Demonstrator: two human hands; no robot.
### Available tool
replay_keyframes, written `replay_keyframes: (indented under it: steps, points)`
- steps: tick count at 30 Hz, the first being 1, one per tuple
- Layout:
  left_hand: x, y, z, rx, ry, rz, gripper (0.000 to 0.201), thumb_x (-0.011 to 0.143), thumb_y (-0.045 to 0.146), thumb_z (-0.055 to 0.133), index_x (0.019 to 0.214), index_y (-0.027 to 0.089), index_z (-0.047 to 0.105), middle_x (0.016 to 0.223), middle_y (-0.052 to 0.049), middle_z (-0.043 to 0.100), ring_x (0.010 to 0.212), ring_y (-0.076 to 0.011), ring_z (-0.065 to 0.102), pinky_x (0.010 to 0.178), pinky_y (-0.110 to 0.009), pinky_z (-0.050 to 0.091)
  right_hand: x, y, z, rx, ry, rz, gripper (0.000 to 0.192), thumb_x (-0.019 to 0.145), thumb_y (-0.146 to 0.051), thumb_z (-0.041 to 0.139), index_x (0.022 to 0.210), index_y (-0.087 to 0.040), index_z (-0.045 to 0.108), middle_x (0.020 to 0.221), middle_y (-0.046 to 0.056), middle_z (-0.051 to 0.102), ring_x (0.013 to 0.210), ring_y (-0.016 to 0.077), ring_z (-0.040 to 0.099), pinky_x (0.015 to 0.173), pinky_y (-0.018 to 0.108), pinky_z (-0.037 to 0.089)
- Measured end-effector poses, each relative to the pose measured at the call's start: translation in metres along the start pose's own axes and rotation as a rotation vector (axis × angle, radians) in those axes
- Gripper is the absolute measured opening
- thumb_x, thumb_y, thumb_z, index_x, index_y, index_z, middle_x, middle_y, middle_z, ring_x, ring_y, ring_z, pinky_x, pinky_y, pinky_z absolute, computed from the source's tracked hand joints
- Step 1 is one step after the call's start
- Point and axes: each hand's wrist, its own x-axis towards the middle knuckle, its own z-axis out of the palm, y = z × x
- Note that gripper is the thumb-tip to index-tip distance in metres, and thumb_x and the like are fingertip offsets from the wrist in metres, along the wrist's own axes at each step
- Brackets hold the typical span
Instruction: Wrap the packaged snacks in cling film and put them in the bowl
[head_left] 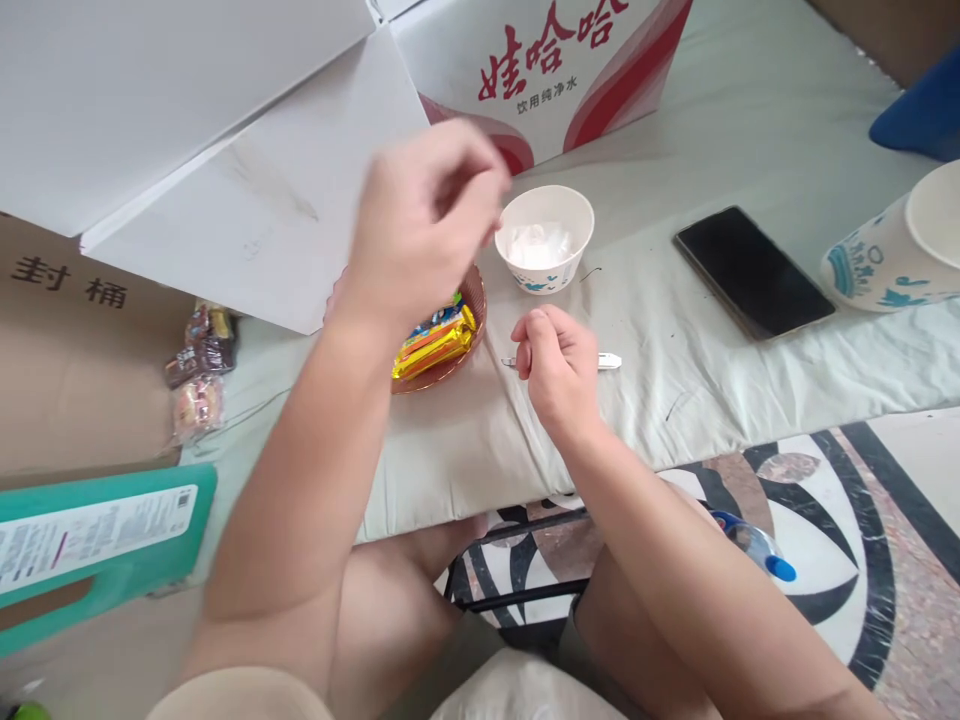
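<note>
My left hand [439, 215] is raised over a pinkish bowl [480, 345], its fingers curled in and smeared by motion. Whatever those fingers may hold is hidden. Snacks in shiny yellow wrappers [435, 345] lie in that bowl. Close to my left fingertips stands a white paper cup [551, 270] with blue print and crumpled clear-white plastic [538, 245] inside. My right hand [559, 370] is closed, thumb over the curled fingers, and their contents cannot be seen. A slim white cutter [610, 361] lies on the cloth, partly covered from view by this hand.
A black phone [754, 270] and a larger paper cup [889, 255] are at the right. White boxes [262, 190] and a red-white carton [544, 95] border the back. Small wrapped snacks [201, 375] lie left. A bottle [754, 548] rests on the floor.
</note>
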Motion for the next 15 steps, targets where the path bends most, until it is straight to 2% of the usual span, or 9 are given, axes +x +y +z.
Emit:
replay_keyframes:
  steps: [2,4,6,7,11,13,15]
  points:
    - [-0.059,0.01,-0.026,-0.276,0.295,-0.048,0.022,0.087,0.019,0.062,0.067,0.023,0.069,0.057,0.003,0.057,0.053,-0.0103,0.052,0.052,-0.028,0.038,-0.007,0.001,0.005,-0.031,-0.024,-0.048,0.032,0.095,-0.033,0.052,0.065,-0.022,0.054,0.049,-0.006,0.046,0.047,0.009,0.041,0.051,0.024,0.034]
    - [-0.112,0.008,-0.045,-0.499,0.525,-0.195,0.023,0.076,0.024,0.065,0.054,0.022,0.06,0.043,0.005,0.038,0.04,-0.0088,0.034,0.043,-0.028,0.023,-0.016,0.003,0.011,-0.084,-0.058,-0.127,0.032,0.096,-0.032,0.051,0.066,-0.021,0.055,0.051,-0.006,0.047,0.047,0.0088,0.042,0.052,0.024,0.036]
    - [-0.154,-0.004,-0.057,-0.622,0.687,-0.354,0.031,0.073,0.026,0.068,0.048,0.023,0.049,0.041,0.006,0.025,0.04,-0.0084,0.024,0.043,-0.027,0.016,-0.027,0.008,0.016,-0.182,-0.114,-0.217,0.032,0.096,-0.029,0.05,0.066,-0.021,0.055,0.051,-0.006,0.048,0.046,0.0082,0.042,0.053,0.024,0.037]
    - [-0.17,-0.013,-0.061,-0.664,0.745,-0.427,0.037,0.074,0.026,0.068,0.047,0.022,0.044,0.043,0.005,0.023,0.041,-0.0086,0.023,0.044,-0.026,0.016,-0.033,0.01,0.018,-0.251,-0.146,-0.263,0.032,0.096,-0.027,0.05,0.065,-0.021,0.055,0.051,-0.006,0.048,0.046,0.008,0.042,0.053,0.024,0.036]
    - [-0.21,-0.054,-0.076,-0.856,0.979,-0.697,0.047,0.086,0.016,0.051,0.045,0.018,0.029,0.048,0.002,0.027,0.045,-0.0077,0.032,0.048,-0.023,0.025,-0.058,0.018,0.024,-0.531,-0.298,-0.463,0.032,0.093,-0.017,0.049,0.062,-0.021,0.051,0.047,-0.006,0.047,0.043,0.0074,0.045,0.048,0.022,0.034]
    - [-0.219,-0.069,-0.085,-0.973,1.029,-0.79,0.044,0.088,0.015,0.042,0.047,0.016,0.029,0.05,0.001,0.03,0.046,-0.0072,0.035,0.048,-0.022,0.026,-0.07,0.019,0.029,-0.594,-0.425,-0.563,0.029,0.093,-0.013,0.049,0.065,-0.022,0.052,0.049,-0.006,0.051,0.043,0.0074,0.048,0.048,0.021,0.037]
    - [-0.224,-0.081,-0.094,-1.075,1.017,-0.825,0.039,0.088,0.018,0.04,0.05,0.017,0.032,0.053,0.001,0.033,0.045,-0.0073,0.036,0.047,-0.022,0.026,-0.081,0.02,0.042,-0.607,-0.56,-0.617,0.022,0.092,-0.011,0.051,0.074,-0.022,0.056,0.056,-0.005,0.057,0.047,0.0082,0.053,0.05,0.021,0.041]
